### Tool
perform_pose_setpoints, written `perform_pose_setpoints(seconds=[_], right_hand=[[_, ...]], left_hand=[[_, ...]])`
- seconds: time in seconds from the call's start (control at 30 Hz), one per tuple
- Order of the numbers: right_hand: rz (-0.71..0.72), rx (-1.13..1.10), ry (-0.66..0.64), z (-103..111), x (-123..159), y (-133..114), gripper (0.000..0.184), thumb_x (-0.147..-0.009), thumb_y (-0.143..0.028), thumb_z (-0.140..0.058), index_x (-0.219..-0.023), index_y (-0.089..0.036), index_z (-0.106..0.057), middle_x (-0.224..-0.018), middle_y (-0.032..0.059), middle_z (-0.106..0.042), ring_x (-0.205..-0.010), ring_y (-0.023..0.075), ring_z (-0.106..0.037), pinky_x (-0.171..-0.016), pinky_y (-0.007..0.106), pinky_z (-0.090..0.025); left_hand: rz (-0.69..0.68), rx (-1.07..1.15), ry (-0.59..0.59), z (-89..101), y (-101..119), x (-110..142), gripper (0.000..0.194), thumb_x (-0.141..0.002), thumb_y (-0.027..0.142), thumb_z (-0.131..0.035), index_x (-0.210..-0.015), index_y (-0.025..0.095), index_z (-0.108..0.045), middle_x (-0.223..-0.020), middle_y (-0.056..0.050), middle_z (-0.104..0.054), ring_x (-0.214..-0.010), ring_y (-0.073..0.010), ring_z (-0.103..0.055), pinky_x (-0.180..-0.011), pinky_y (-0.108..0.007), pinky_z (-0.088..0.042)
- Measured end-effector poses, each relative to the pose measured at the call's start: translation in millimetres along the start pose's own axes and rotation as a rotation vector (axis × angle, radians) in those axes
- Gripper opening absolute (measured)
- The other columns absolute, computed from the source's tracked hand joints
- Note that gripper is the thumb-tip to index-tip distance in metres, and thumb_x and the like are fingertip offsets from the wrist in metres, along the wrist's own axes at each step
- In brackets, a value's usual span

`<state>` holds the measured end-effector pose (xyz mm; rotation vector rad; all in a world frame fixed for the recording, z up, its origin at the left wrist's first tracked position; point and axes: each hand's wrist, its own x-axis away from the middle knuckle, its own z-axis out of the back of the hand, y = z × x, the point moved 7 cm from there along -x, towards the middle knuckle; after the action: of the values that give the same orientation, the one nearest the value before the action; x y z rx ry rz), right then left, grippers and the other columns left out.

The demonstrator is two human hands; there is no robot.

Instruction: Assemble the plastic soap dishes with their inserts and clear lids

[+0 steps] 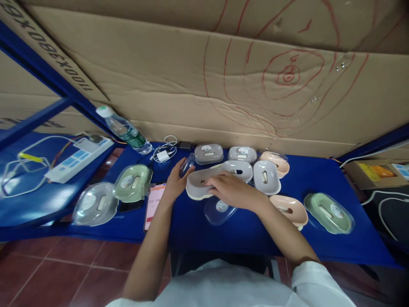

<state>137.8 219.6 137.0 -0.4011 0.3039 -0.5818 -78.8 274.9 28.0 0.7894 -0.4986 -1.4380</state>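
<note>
My left hand [175,181] is curled around the edge of a clear plastic lid [187,164], tilted up beside a light grey soap dish [195,187]. My right hand [228,189] reaches over that dish, thumb and fingers pinched together at the slot in its middle. Whatever small piece sits between those fingertips is hidden. Just below the right hand a second clear lid [220,211] with a round sticker lies on the blue table. Behind the hand is another grey dish [244,172], uncovered, and to its right stands one more grey dish [270,181].
Peach dishes [297,209] and a lidded green dish [332,213] are on the right. Lidded grey dishes [209,153] line the back. At left are a green dish [132,183], a phone [154,204], a water bottle [128,132], a white charger [162,156] and a power strip [76,160].
</note>
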Motion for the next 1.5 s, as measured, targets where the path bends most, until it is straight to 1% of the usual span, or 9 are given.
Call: perform_pose_setpoints(seconds=[0.23,0.47,0.53,0.67,0.83,0.93,1.07,1.27,1.5], right_hand=[[-0.139,-0.001,0.138,19,1,37,0.019,-0.114,-0.026,-0.050,-0.128,-0.019,-0.060,-0.131,0.0135,-0.075,-0.121,0.0282,-0.069,-0.106,0.046,-0.049],[-0.210,0.267,0.137,18,2,54,0.025,-0.111,-0.015,-0.050,-0.125,-0.019,-0.070,-0.128,0.0124,-0.078,-0.124,0.0286,-0.069,-0.120,0.053,-0.035],[-0.235,0.290,0.117,24,6,56,0.028,-0.111,-0.013,-0.049,-0.123,-0.020,-0.073,-0.124,0.0107,-0.079,-0.121,0.0280,-0.070,-0.121,0.053,-0.033],[-0.285,0.318,0.152,40,15,58,0.026,-0.112,-0.019,-0.052,-0.121,-0.019,-0.076,-0.121,0.0120,-0.079,-0.119,0.0289,-0.069,-0.120,0.051,-0.034],[-0.352,0.369,0.179,53,20,58,0.026,-0.111,-0.020,-0.053,-0.123,-0.018,-0.077,-0.122,0.0126,-0.079,-0.119,0.0302,-0.069,-0.118,0.050,-0.034],[-0.420,0.365,0.123,53,20,58,0.026,-0.110,-0.019,-0.055,-0.124,-0.020,-0.077,-0.122,0.0116,-0.080,-0.122,0.0295,-0.069,-0.117,0.048,-0.035],[-0.491,0.360,0.078,58,16,56,0.024,-0.107,-0.017,-0.060,-0.125,-0.020,-0.076,-0.123,0.0110,-0.081,-0.124,0.0303,-0.069,-0.114,0.047,-0.038],[-0.506,0.329,0.014,59,-25,49,0.028,-0.113,-0.031,-0.051,-0.126,-0.021,-0.074,-0.131,0.0107,-0.078,-0.125,0.0263,-0.071,-0.107,0.039,-0.046],[-0.551,0.319,-0.192,2,-79,70,0.025,-0.106,-0.032,-0.070,-0.127,-0.020,-0.074,-0.130,0.0115,-0.076,-0.122,0.0275,-0.072,-0.107,0.043,-0.055]], left_hand=[[-0.018,-0.140,0.001,-22.5,6,38,0.073,-0.089,0.034,-0.073,-0.158,0.024,-0.054,-0.170,-0.024,-0.044,-0.159,-0.0473,-0.042,-0.123,-0.074,-0.038],[-0.068,-0.180,-0.020,-24.1,25,60,0.069,-0.098,0.033,-0.063,-0.165,0.034,-0.045,-0.180,-0.018,-0.028,-0.167,-0.0480,-0.024,-0.121,-0.086,-0.027],[-0.117,-0.179,-0.040,-18.4,35,53,0.068,-0.099,0.027,-0.057,-0.165,0.036,-0.043,-0.178,-0.015,-0.035,-0.167,-0.0430,-0.028,-0.123,-0.083,-0.026],[-0.205,-0.179,-0.087,-16.9,54,7,0.069,-0.097,0.019,-0.055,-0.165,0.030,-0.045,-0.169,-0.014,-0.048,-0.160,-0.0315,-0.043,-0.130,-0.061,-0.035],[-0.163,-0.192,-0.156,-34.2,61,-65,0.083,-0.083,0.022,-0.079,-0.162,0.023,-0.052,-0.176,-0.021,-0.037,-0.163,-0.0455,-0.035,-0.129,-0.067,-0.033],[-0.161,-0.150,-0.222,-39.5,63,-85,0.085,-0.075,0.023,-0.086,-0.156,0.024,-0.059,-0.170,-0.016,-0.049,-0.161,-0.0406,-0.042,-0.130,-0.057,-0.037],[-0.168,-0.073,-0.286,-30.2,60,-91,0.073,-0.078,0.040,-0.087,-0.147,0.026,-0.067,-0.152,-0.007,-0.069,-0.141,-0.0310,-0.065,-0.122,-0.039,-0.048],[-0.075,-0.044,-0.252,-14.7,50,-95,0.062,-0.096,0.066,-0.064,-0.139,0.022,-0.072,-0.139,-0.008,-0.077,-0.124,-0.0276,-0.074,-0.106,-0.034,-0.056],[0.100,-0.228,-0.052,14.9,40,-76,0.066,-0.096,0.067,-0.066,-0.142,0.021,-0.068,-0.143,-0.017,-0.073,-0.136,-0.0388,-0.066,-0.113,-0.049,-0.051]])
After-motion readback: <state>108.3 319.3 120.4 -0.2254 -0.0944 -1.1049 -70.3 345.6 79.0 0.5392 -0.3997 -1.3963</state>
